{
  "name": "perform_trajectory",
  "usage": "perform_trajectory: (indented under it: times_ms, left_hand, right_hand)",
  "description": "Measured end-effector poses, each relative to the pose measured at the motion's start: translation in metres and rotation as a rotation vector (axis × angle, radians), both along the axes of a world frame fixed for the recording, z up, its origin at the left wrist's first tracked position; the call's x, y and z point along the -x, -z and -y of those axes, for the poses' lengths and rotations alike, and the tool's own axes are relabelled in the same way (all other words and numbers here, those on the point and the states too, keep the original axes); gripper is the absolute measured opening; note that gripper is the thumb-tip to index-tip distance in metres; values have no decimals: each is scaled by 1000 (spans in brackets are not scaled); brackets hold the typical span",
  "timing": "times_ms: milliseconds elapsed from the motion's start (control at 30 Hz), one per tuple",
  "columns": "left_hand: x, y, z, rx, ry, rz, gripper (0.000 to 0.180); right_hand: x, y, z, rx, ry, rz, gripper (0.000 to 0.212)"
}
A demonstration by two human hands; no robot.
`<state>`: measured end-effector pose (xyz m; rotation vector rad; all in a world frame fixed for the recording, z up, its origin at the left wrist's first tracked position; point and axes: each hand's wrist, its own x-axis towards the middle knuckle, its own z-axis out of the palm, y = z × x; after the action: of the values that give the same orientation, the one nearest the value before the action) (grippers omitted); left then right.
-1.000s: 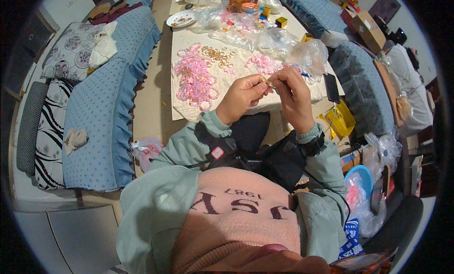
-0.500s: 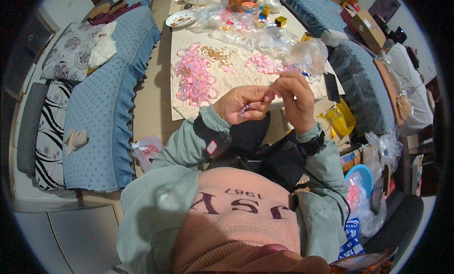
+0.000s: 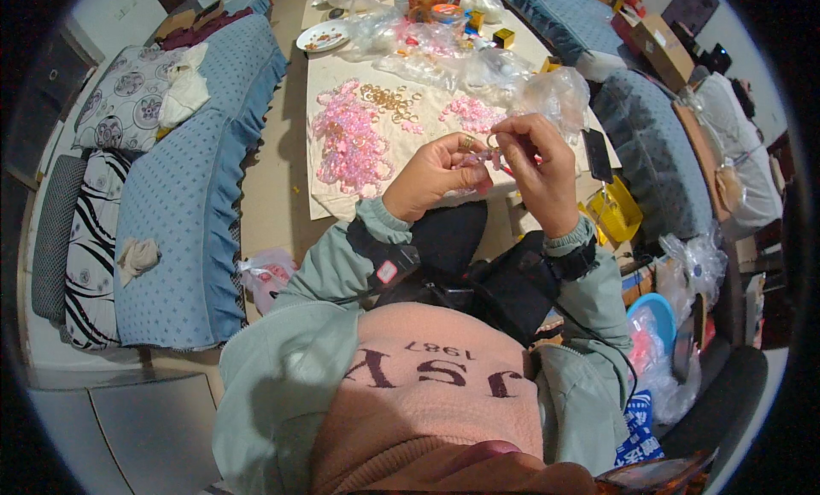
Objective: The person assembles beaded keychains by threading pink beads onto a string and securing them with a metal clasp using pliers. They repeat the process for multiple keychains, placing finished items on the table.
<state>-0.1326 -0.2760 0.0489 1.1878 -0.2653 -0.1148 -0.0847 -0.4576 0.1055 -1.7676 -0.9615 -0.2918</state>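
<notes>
Both my hands are raised over the near edge of the table. My left hand [image 3: 434, 177] is closed round a short strand of pinkish-clear beads [image 3: 472, 159], part of it hidden by the fingers. Close beside it, my right hand [image 3: 545, 169] pinches a gold ring [image 3: 492, 141] at the end of the beads. Whether ring and strand are joined cannot be made out. Beyond my left hand lies a large heap of pink beaded strands [image 3: 348, 140], with a pile of gold rings [image 3: 391, 100] next to it. A smaller pink bead pile [image 3: 471, 114] lies beyond my hands.
Clear plastic bags [image 3: 478, 68] crowd the table's far half, with a white plate [image 3: 324, 36] at its left edge. A dark phone [image 3: 597, 155] rests on the right edge above a yellow basket [image 3: 615, 211]. Blue-covered sofas [image 3: 192, 179] flank the table.
My left hand has turned over, its back now facing up. The right hand has shifted slightly right and down, and a gold ring and beads now show between my fingers.
</notes>
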Motion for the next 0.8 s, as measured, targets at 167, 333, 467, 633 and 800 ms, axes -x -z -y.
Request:
perform_trajectory:
  times_ms: [167,333,467,633,800]
  left_hand:
    - [-4,5,1,-48,-106,100,34]
    - [-4,1,-4,-84,-106,95,38]
    - [-7,-5,0,-154,-162,225,39]
    - [-11,-9,8,-158,-163,201,34]
    - [-12,-3,11,80,-107,129,29]
  right_hand:
    - [-2,0,1,25,50,90,10]
    - [-6,-1,2,41,52,91,10]
    - [-6,-1,1,28,42,78,10]
    - [-7,1,-4,21,35,78,10]
    - [-7,3,-3,55,78,92,9]
